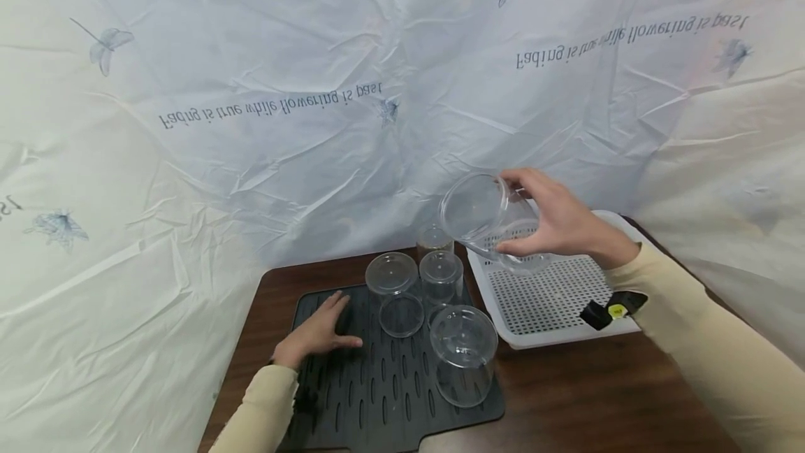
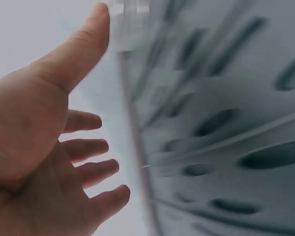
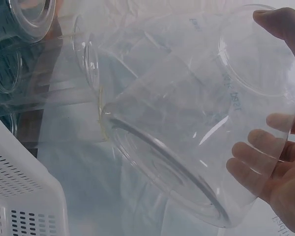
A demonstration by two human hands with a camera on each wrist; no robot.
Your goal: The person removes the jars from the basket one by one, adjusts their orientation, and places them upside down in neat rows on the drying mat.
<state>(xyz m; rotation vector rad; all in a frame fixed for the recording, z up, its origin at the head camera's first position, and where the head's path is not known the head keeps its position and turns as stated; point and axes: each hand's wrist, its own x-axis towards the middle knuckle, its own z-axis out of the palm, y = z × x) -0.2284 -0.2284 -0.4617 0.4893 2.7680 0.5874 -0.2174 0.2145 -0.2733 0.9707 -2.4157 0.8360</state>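
My right hand (image 1: 556, 219) grips a large clear jar (image 1: 474, 215) by its side, fingers and thumb spread around it. The jar is tilted and hangs in the air above the left back part of the white basket. In the right wrist view the same jar (image 3: 187, 128) is see-through, with the right hand's fingers (image 3: 255, 152) visible behind its wall. My left hand (image 1: 321, 331) hovers over the left part of a dark slotted mat (image 1: 377, 404), thumb apart and fingers extended. Nothing is in it; in the left wrist view the left hand (image 2: 44, 132) shows its bare palm.
Several clear jars stand on the mat's right side, among them a front jar (image 1: 465, 362), a left jar (image 1: 393, 278) and a narrower jar (image 1: 442, 271). A white perforated basket (image 1: 553, 338) sits right of the mat on the brown table (image 1: 553, 383). A printed white sheet (image 1: 314, 159) hangs behind.
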